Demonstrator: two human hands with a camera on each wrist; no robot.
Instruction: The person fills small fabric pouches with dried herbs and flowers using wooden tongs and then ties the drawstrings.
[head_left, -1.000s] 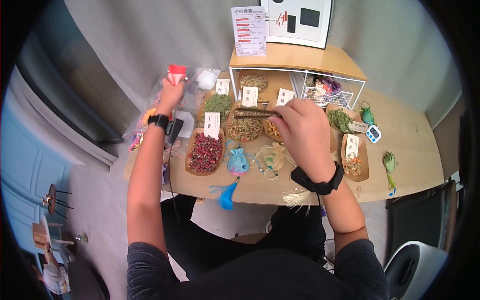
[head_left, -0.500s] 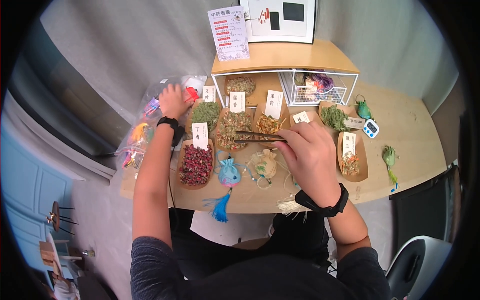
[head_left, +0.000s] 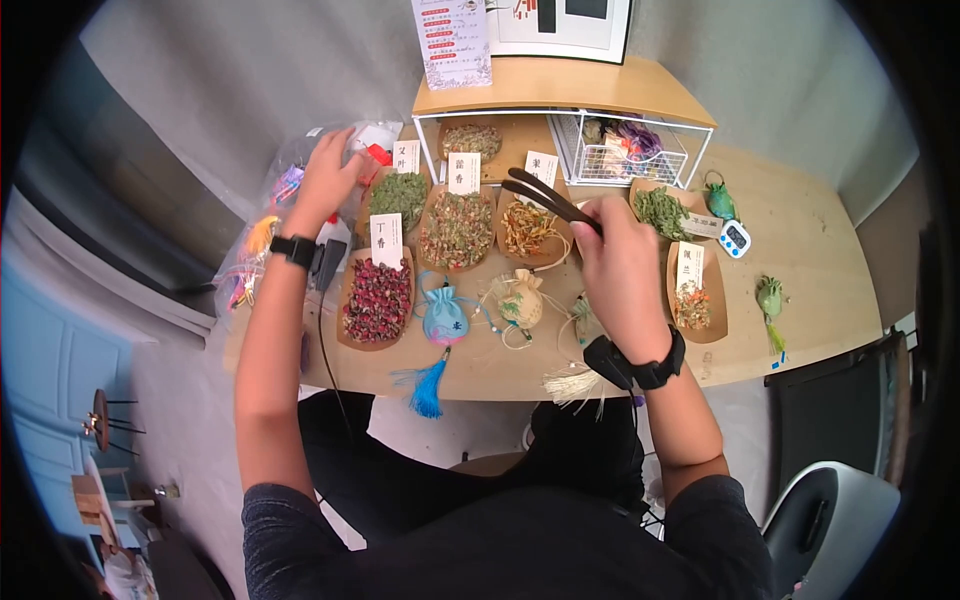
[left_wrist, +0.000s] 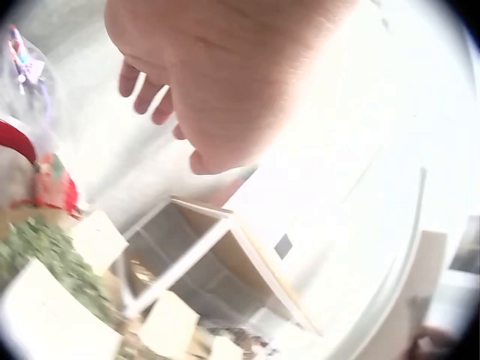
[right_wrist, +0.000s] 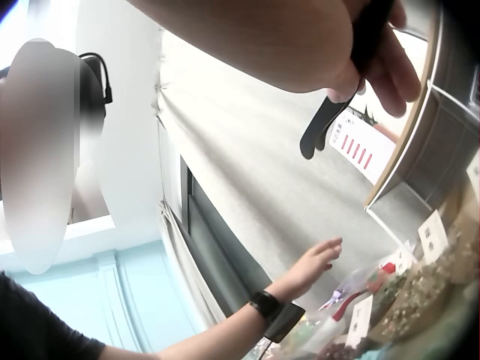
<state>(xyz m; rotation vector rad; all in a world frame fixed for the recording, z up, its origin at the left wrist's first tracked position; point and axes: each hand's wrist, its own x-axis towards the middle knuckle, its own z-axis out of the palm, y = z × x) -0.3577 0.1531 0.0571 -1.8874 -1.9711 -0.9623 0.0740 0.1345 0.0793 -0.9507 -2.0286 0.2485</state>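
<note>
On the light wooden tabletop [head_left: 820, 250], paper trays of dried herbs stood in two rows before the white wire shelf rack [head_left: 560, 120] at the far edge. The tray of dried rosebuds [head_left: 377, 300] lay toward the left edge, the small blue drawstring sachet [head_left: 446, 315] just right of it near the front edge, the beige sachet [head_left: 522, 303] right again. Clear plastic bags [head_left: 270, 230] overhung the left edge. The small white timer [head_left: 734, 239] sat right of the trays, the green sachet [head_left: 769, 296] nearer the right edge.
</note>
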